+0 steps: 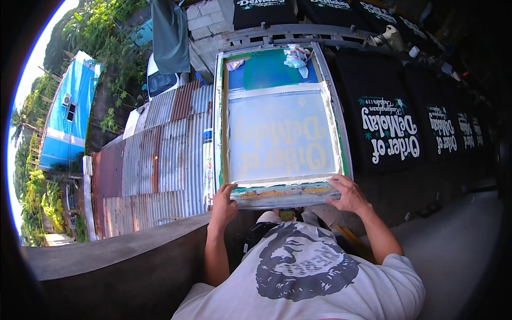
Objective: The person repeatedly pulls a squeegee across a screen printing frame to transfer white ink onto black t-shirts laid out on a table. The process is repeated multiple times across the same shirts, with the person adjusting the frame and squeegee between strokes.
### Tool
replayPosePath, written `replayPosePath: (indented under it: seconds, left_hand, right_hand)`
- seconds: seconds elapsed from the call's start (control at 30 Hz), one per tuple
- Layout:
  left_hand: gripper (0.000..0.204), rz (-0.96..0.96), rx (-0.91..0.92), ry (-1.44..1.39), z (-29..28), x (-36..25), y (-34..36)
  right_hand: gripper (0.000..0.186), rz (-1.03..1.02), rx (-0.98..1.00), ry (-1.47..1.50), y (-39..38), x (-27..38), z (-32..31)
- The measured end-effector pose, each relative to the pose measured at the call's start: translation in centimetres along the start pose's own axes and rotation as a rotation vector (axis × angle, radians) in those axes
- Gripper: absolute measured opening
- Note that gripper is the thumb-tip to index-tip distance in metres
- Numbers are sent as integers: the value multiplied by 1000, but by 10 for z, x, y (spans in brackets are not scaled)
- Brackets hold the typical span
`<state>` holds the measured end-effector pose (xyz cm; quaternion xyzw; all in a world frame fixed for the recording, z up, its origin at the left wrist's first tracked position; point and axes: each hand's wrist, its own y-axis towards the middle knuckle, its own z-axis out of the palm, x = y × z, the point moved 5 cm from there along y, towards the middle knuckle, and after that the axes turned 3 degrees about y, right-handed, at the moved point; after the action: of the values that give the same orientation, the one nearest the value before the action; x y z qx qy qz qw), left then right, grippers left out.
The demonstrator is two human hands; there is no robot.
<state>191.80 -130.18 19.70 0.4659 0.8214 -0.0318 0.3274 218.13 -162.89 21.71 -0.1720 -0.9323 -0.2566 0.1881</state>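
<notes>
A screen-printing frame point(280, 201) lies in front of me, its long sides running away from my body. Pale mesh point(277, 114) fills most of it, with faint yellowish mirrored lettering. Beyond a whitish strip, its far part is blue and green. There sit a crumpled white plastic-like wad point(297, 56) and a small pinkish crumpled piece point(234, 64). My left hand point(223, 206) is closed around the near left corner. At the near right corner, my right hand point(350, 196) grips the frame, thumb at the near edge and fingers on top. What lies beneath the frame is hidden.
Black shirts with white and green print point(392, 128) lie in rows on the right and far side. A metal rail point(256, 36) crosses behind the frame. A concrete ledge point(122, 250) runs along my left, with corrugated metal roofing point(160, 154) beyond it.
</notes>
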Motion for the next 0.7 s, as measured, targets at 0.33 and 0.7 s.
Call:
replayPosePath:
  seconds: [0.33,0.7]
  left_hand:
    - [69,136,55,290,13,-17,-18]
    - [47,339,-368,316,33,16,7]
  right_hand:
    - [41,-251,-93,-219,-8,-1,28]
    - [31,-140,-279,-307,9,-13,41]
